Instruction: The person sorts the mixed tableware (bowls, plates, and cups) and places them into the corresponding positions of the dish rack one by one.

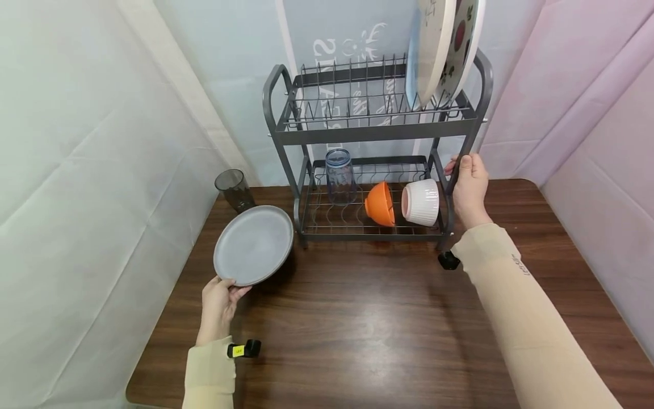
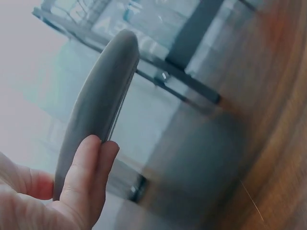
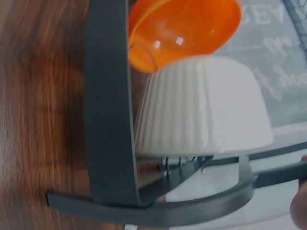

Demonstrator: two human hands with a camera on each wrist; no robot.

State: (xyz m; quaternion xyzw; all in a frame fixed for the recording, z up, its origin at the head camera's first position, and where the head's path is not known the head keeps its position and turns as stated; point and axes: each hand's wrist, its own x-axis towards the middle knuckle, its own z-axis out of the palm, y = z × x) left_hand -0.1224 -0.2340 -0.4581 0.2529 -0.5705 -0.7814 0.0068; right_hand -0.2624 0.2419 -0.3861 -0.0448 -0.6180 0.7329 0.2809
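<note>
My left hand (image 1: 218, 300) pinches the near rim of a round grey plate (image 1: 254, 245), thumb on one face and fingers beneath. In the left wrist view the plate (image 2: 98, 96) shows edge-on, raised off the table. My right hand (image 1: 470, 186) grips the right upright of a dark two-tier dish rack (image 1: 375, 134). On the lower tier a white ribbed bowl (image 1: 422, 202) and an orange bowl (image 1: 380, 204) lie on their sides, nearest the right hand. Only a bit of a fingertip (image 3: 300, 206) shows at the right wrist view's edge.
A blue clear glass (image 1: 340, 177) stands at the lower tier's left. Large plates (image 1: 435, 51) stand on edge at the upper tier's right. Behind the grey plate is a dark tinted glass (image 1: 235, 191). The rack stands on a brown wooden table (image 1: 368, 318), with pale sheets around.
</note>
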